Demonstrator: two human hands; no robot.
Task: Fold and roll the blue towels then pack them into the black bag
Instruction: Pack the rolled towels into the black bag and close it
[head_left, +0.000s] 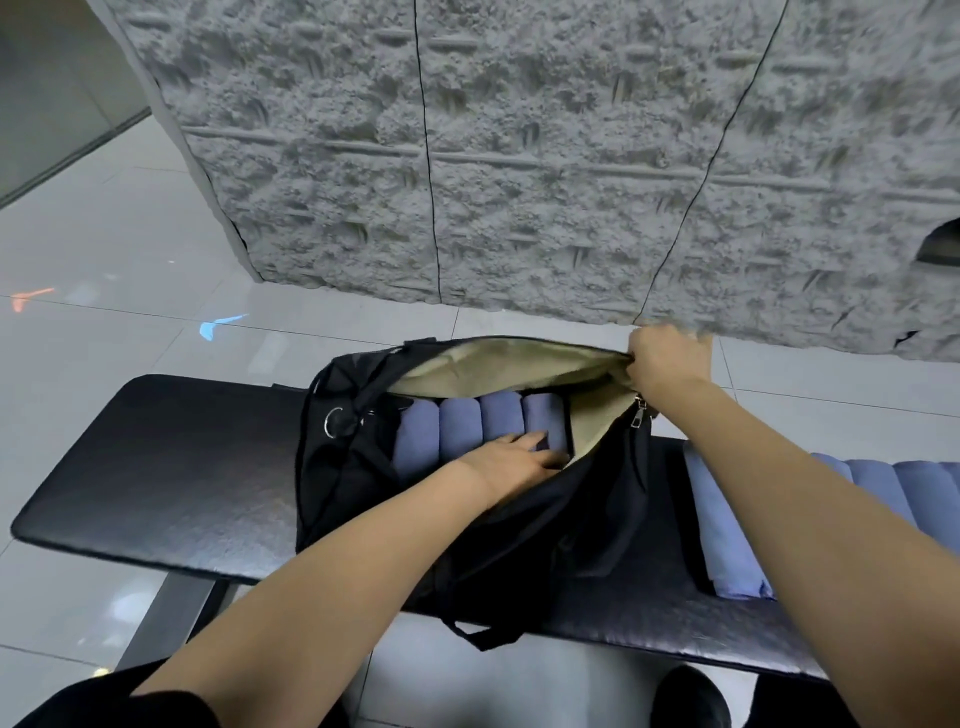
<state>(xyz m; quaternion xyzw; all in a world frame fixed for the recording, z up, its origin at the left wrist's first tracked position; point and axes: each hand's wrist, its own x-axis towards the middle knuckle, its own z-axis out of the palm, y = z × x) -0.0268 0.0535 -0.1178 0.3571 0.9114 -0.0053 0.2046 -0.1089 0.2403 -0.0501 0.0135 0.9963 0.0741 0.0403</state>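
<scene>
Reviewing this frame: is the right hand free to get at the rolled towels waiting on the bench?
Probably not yet. The right hand grips the flap of the black bag, holding it open. Once it lets go, the rolled towels lie uncovered right of the bag, with nothing blocking them.

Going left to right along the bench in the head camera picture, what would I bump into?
bench, its bare end → black bag, its closed side → packed towel rolls inside the bag → zipper pulls → loose towel rolls lying on the bench.
</scene>
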